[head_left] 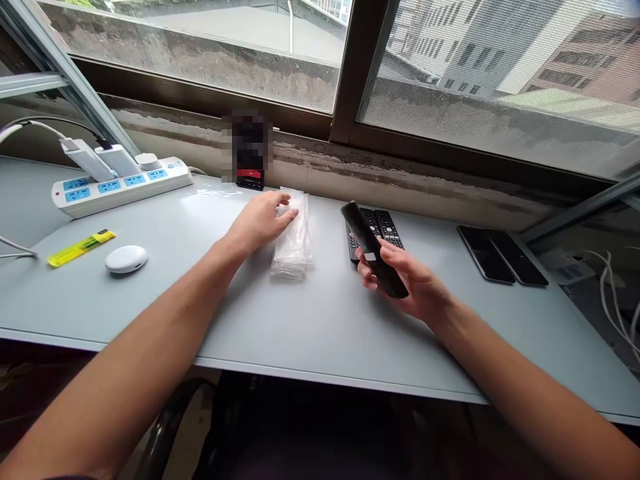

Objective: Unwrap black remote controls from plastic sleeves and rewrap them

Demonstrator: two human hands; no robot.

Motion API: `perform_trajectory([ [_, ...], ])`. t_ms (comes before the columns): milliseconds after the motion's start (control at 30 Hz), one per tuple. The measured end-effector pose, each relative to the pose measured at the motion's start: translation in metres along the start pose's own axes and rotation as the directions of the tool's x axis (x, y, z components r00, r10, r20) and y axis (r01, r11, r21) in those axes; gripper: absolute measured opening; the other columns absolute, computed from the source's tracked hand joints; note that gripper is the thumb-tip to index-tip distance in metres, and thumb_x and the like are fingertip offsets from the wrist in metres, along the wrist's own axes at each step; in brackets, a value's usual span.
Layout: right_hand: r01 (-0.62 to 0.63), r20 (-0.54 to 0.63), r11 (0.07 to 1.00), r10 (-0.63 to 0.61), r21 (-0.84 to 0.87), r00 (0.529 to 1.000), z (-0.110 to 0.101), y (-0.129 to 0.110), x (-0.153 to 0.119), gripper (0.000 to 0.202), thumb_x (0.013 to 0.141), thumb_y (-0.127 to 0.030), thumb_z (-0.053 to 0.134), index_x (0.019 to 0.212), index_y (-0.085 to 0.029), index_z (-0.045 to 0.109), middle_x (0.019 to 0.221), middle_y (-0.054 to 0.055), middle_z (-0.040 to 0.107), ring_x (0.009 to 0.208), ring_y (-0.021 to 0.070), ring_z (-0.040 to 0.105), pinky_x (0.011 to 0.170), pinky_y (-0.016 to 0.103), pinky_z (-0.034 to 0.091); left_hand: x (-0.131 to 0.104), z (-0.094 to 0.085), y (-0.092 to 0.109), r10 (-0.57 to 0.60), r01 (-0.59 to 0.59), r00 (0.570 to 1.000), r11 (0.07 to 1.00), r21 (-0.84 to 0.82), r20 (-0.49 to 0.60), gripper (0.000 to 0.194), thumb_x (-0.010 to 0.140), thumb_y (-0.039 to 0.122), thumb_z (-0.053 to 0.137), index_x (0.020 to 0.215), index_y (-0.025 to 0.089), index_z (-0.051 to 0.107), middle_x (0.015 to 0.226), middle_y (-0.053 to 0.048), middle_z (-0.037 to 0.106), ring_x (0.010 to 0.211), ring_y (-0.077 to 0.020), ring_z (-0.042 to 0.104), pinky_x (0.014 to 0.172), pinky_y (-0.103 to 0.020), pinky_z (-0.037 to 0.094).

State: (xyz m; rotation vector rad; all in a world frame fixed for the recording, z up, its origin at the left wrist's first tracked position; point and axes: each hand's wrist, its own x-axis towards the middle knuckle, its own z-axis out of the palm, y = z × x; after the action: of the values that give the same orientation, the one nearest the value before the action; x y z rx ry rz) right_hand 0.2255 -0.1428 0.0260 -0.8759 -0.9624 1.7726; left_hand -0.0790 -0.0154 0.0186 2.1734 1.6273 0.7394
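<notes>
A small stack of clear plastic bags [293, 247] lies flat near the middle of the desk. Over its upper end rests my left hand [264, 217], thumb and fingers apart, the fingertips at the plastic. My right hand [400, 273] is closed around a black remote control [360, 223], held tilted above the desk; a small white label shows on it. Just behind that remote, more black remotes [387, 223] with rows of buttons lie side by side, partly hidden by it and my hand.
A white power strip [125, 190] with plugged-in chargers stands at the left. Nearer lie a yellow packet [81, 249] and a white oval case [127, 259]. A phone-like screen [250, 150] leans by the window. Two dark phones [500, 253] lie at right, near cables [613, 293].
</notes>
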Motion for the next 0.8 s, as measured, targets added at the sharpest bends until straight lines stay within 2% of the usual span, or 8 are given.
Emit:
perform_trajectory([
  [133,-0.024,0.022,0.999,0.024,-0.024,0.999,-0.0013,0.0015,-0.0001,0.045,0.08,-0.041,0.105,0.115,-0.021,0.084,0.102,0.002,0.065,0.067,0.0101,0.053,0.053,0.024,0.048,0.0004,0.0004,0.0,-0.003,0.003,1.0,1.0,0.001,-0.002,0.05,0.107,0.042,0.067,0.146,0.013,0.076,0.15,-0.015,0.078,0.132,-0.0333,0.074,0.122,-0.045,0.055],
  [267,-0.063,0.006,0.998,0.063,-0.014,0.998,-0.0017,0.002,0.0001,0.039,0.083,-0.047,0.104,0.097,-0.02,0.079,0.083,-0.004,0.058,0.054,0.007,0.045,0.043,0.021,0.04,0.0009,0.0007,-0.0004,-0.003,0.003,1.0,1.0,0.001,0.001,0.048,0.107,0.042,0.067,0.145,0.014,0.076,0.151,-0.015,0.077,0.131,-0.033,0.074,0.122,-0.045,0.056],
  [333,-0.081,-0.007,0.997,0.081,-0.007,0.997,-0.0016,0.0014,0.0007,0.041,0.088,-0.052,0.1,0.105,-0.021,0.08,0.08,-0.003,0.061,0.053,0.0084,0.048,0.042,0.021,0.041,0.001,0.0005,-0.0004,0.0,0.0,1.0,1.0,0.006,0.0,0.048,0.107,0.042,0.068,0.145,0.014,0.076,0.15,-0.015,0.077,0.131,-0.033,0.075,0.121,-0.044,0.056],
  [433,-0.105,0.003,0.994,0.105,0.033,0.994,-0.0007,-0.0003,0.0017,0.055,0.094,-0.061,0.091,0.129,-0.02,0.081,0.088,0.002,0.071,0.058,0.0127,0.058,0.043,0.024,0.048,0.001,0.0003,-0.0006,0.005,-0.005,1.0,1.0,0.012,0.004,0.048,0.108,0.041,0.068,0.146,0.014,0.076,0.15,-0.016,0.077,0.131,-0.0332,0.075,0.121,-0.044,0.056],
  [500,-0.128,0.025,0.989,0.126,0.07,0.992,0.0002,-0.0016,0.0021,0.059,0.099,-0.062,0.083,0.139,-0.019,0.079,0.092,0.005,0.074,0.062,0.0154,0.062,0.045,0.025,0.05,0.0013,0.0005,-0.0012,0.009,-0.009,1.0,1.0,0.016,0.006,0.048,0.108,0.041,0.067,0.146,0.014,0.076,0.15,-0.016,0.077,0.131,-0.0332,0.075,0.122,-0.044,0.056],
  [633,-0.158,0.024,0.983,0.157,0.097,0.987,0.0006,-0.0033,0.0016,0.052,0.106,-0.056,0.072,0.143,-0.019,0.078,0.088,0.006,0.073,0.062,0.0168,0.061,0.045,0.025,0.049,0.0025,0.0016,-0.004,0.023,-0.024,1.0,1.0,0.02,0.006,0.047,0.108,0.043,0.066,0.145,0.015,0.077,0.149,-0.015,0.078,0.131,-0.0324,0.074,0.122,-0.044,0.056],
  [800,-0.117,0.041,0.991,0.115,0.066,0.993,-0.0029,-0.002,0.0002,0.052,0.106,-0.058,0.072,0.136,-0.018,0.082,0.086,0.005,0.067,0.064,0.0153,0.054,0.052,0.026,0.049,0.0022,0.0021,-0.0045,0.028,-0.028,1.0,0.999,0.025,0.004,0.047,0.108,0.042,0.066,0.145,0.015,0.077,0.15,-0.015,0.078,0.131,-0.0328,0.075,0.122,-0.045,0.056],
])
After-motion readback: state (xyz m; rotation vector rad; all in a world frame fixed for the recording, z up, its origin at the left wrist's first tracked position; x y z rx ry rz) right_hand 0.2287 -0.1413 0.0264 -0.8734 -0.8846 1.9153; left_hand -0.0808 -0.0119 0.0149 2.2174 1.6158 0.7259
